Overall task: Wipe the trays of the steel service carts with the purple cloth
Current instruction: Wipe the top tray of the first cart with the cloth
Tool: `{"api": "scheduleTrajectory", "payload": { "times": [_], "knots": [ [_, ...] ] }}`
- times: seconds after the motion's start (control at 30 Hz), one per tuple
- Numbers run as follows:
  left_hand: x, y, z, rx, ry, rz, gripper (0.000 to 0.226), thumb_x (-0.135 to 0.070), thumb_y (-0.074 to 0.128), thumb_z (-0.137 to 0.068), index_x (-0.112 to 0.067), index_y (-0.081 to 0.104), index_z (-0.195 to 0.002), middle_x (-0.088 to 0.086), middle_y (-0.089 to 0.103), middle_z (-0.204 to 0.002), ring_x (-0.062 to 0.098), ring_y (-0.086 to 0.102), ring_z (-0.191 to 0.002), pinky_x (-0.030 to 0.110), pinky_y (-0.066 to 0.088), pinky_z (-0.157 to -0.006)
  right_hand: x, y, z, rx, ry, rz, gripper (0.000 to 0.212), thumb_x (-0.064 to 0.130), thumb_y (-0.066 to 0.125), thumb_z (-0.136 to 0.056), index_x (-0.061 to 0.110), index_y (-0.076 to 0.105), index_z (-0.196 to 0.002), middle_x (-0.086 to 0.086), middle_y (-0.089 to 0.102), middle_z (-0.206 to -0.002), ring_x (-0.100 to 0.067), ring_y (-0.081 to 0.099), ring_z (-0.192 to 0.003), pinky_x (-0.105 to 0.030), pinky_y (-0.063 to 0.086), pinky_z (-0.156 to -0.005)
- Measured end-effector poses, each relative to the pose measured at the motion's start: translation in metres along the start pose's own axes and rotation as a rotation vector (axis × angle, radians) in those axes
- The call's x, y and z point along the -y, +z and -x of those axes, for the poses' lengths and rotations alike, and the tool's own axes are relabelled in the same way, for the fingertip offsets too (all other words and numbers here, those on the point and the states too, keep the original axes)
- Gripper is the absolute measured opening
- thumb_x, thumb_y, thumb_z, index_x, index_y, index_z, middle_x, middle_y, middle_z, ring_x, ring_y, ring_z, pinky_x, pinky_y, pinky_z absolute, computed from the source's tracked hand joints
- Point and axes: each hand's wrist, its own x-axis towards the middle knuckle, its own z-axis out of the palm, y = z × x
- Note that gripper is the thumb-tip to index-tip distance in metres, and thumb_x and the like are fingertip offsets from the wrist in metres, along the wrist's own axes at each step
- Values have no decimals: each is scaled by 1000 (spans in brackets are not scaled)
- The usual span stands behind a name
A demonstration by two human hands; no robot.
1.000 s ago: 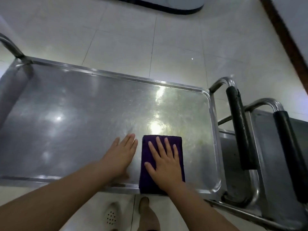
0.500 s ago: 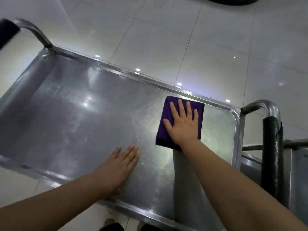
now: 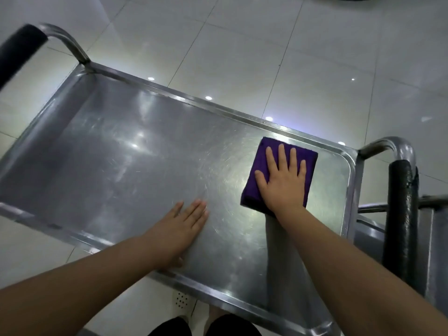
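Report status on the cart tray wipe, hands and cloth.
Right hand flat on purple cloth, far right of tray. Left hand flat on bare steel, bracing. Nothing in the way.

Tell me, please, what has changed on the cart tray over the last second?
The right hand pushed the purple cloth from the tray's near edge to the far rail, by the right corner. Nothing was taken hold of or let go. The left hand stayed flat on the tray, near the front rim.

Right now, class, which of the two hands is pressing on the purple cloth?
The right hand, fingers spread flat on the purple cloth near the tray's far right corner. The left hand lies on the bare steel tray.
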Motion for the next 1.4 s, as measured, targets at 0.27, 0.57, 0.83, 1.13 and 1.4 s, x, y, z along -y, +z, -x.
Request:
{"api": "scheduleTrajectory", "payload": {
  "times": [0.27, 0.57, 0.83, 1.13, 1.4],
  "knots": [
    [-3, 2, 5, -41, 16, -6, 120, -45, 68, -80, -10, -29, -142, 9, -41, -140, 20, -36, -129, 40, -15, -112, 24, 25, 110, -10, 35, -28, 69, 57, 21, -92, 26, 18, -153, -7, 15, -161, -33, 7, -148, -52, 0, -118],
    [-22, -6, 17, -97, -33, -136, 119, -49, 73, -75, -8, -10, -150, 15, -15, -158, 30, -9, -146, 43, 3, -117, 44, 45, 215, -9, 69, -41, 68, 56, 32, -91, 26, 23, -151, -7, 24, -158, -32, 18, -146, -52, 10, -113],
    [-27, 0, 24, -115, -32, -124, 122, -51, 76, -71, -12, -8, -151, 12, -12, -159, 29, -1, -146, 40, 7, -117, 38, 52, 265, 31, 108, -90, 67, 57, 33, -92, 29, 22, -152, -2, 20, -158, -28, 18, -146, -49, 11, -112],
    [-21, -1, 17, -113, -33, -71, 119, -46, 73, -75, -13, -12, -151, 9, -18, -158, 27, -4, -146, 40, 11, -117, 14, 24, 182, 135, 120, -103, 75, 67, -2, -78, 39, -20, -145, 5, -21, -158, -22, -24, -145, -45, -21, -114],
    [-9, 2, -2, -109, -36, -15, 124, -47, 71, -76, -14, -27, -144, 7, -31, -152, 25, -9, -146, 36, 1, -117, -27, 7, 60, 91, 52, -16, 68, 62, 18, -94, 36, -8, -152, 1, -11, -162, -24, -17, -147, -48, -12, -118]
  ]
}}
